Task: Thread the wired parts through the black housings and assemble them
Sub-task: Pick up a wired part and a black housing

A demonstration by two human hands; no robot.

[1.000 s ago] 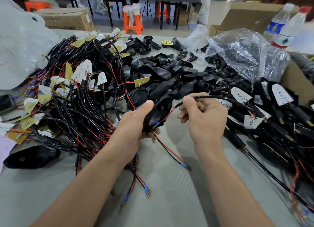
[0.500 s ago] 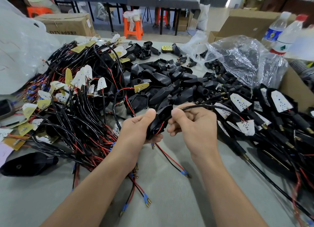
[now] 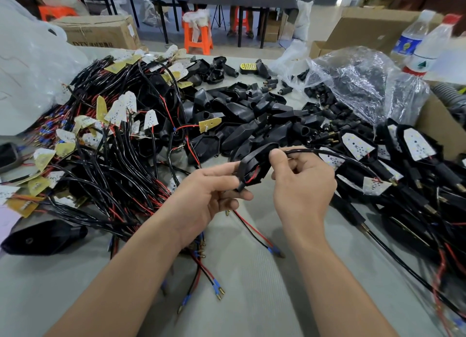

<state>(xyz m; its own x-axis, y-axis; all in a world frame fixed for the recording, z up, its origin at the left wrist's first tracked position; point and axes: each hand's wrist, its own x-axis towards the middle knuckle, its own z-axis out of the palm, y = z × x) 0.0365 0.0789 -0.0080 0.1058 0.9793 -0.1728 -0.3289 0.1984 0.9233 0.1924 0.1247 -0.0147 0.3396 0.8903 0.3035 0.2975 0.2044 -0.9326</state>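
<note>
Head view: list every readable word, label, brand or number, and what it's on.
"DTY": front of the cardboard box at the far left; the characters after it are too blurred to read.
White sticker on that box: too small to read.
Blue label on the clear-capped bottle: blurred, unreadable.
White label with a green mark on the red-capped bottle: unreadable.
Nothing else carries legible text.

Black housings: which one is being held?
The housing in the left hand, its cable pinched by the right hand; the rest lie piled on the table.
</note>
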